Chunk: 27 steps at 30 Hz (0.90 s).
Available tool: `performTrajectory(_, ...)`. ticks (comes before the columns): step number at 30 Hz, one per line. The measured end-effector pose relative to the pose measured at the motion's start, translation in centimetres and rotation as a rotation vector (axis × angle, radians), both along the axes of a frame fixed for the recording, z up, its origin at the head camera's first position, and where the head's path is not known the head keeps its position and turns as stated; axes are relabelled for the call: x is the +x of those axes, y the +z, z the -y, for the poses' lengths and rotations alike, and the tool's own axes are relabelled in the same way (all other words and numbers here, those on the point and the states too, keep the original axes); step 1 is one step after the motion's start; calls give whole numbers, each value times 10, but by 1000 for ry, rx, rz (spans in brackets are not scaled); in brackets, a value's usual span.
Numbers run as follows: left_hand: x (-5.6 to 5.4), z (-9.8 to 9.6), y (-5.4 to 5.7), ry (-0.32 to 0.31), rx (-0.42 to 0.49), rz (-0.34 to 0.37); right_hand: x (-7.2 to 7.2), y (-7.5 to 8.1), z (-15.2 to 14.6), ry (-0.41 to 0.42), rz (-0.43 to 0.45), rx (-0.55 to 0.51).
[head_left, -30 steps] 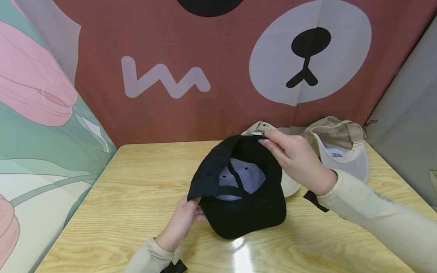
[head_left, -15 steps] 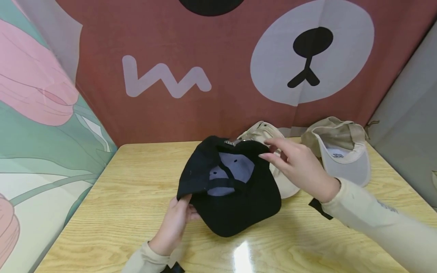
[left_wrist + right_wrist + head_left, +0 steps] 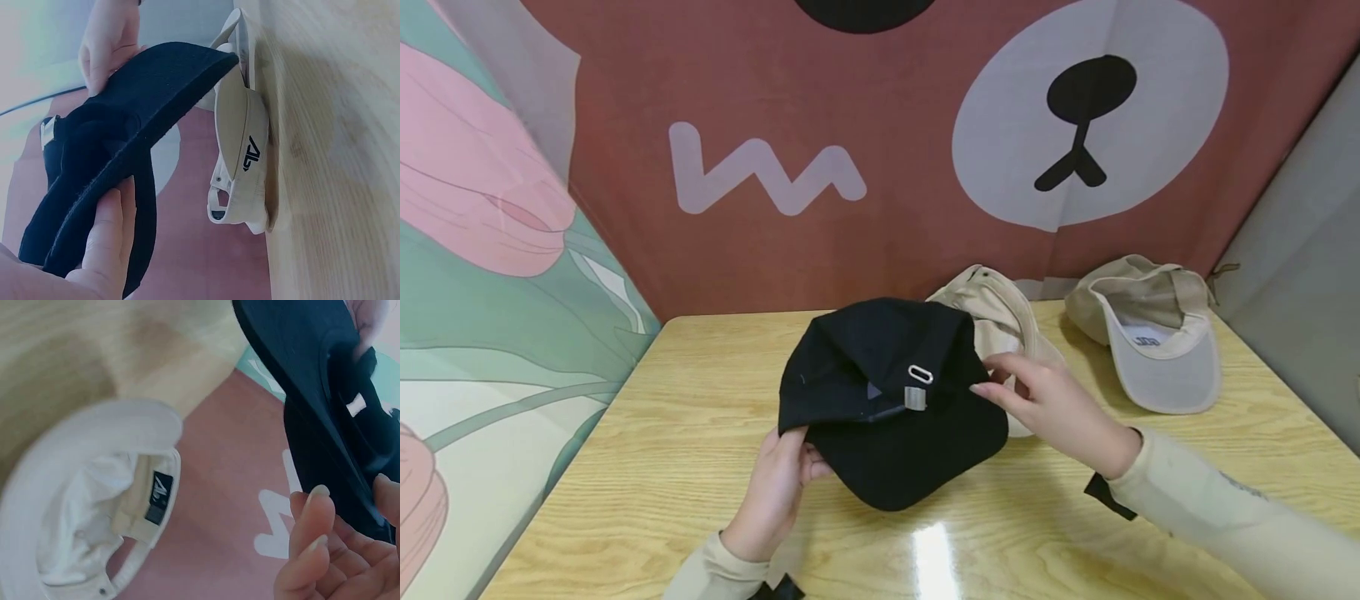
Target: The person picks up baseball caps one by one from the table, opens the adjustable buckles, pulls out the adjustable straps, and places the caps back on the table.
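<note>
Head view, from where I'm standing: black cap (image 3: 887, 446) is up in the air over the wood-grain counter (image 3: 700, 400), brim toward the person, w/ a hand at each side. L hand (image 3: 778, 487) has its fingers wrapped on the cap's left edge, thumb on one side & rest beneath, same hold as a sec ago. R hand (image 3: 1052, 408) pinches the cap's right edge, thumb vs. curled fingers; ½ sec ago it was higher up, & 1 sec ago it was up at the back strap.

Main diff: the back has flopped fwd. Blue-grey lining (image 3: 874, 390) was in plain sight before; now just a sliver shows, & the silver loop (image 3: 911, 369) plus metal clasp (image 3: 915, 398) hang mid-cap, above the brim (they were up at the top edge earlier). Whole cap's also shifted a bit left.

Beige cap (image 3: 1000, 312) sits right behind, partly hidden, tho more of it shows than 1 sec ago. L wrist view gets dark lettering (image 3: 251, 154) on it; R wrist view gets a black label (image 3: 159, 498) inside. Pale-brimmed cap (image 3: 1165, 375), far right on the counter, hasn't moved, but the R arm no longer overlaps it.
</note>
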<state>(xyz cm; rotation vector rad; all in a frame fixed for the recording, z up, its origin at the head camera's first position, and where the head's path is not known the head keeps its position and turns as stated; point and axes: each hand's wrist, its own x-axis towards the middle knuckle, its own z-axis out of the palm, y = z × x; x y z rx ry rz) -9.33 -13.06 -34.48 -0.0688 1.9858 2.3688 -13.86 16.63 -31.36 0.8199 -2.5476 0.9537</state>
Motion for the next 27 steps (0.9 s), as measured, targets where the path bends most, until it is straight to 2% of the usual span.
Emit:
performTrajectory(5,0,0,0,11,17,-20,1,-11,-1,69,-5,-25)
performTrajectory(11,-1,0,2,39,49,-13,1,-20,-2,112,-34,-30)
performTrajectory(17,-1,2,3,50,72,-24,2,-26,-2,175,9,-73)
performTrajectory(21,-1,3,3,56,71,-21,5,-26,0,198,137,-112)
performTrajectory(25,-1,3,3,49,62,-24,7,-23,1,182,338,-166)
performTrajectory(27,0,3,3,37,57,-29,8,-22,2,173,376,-181)
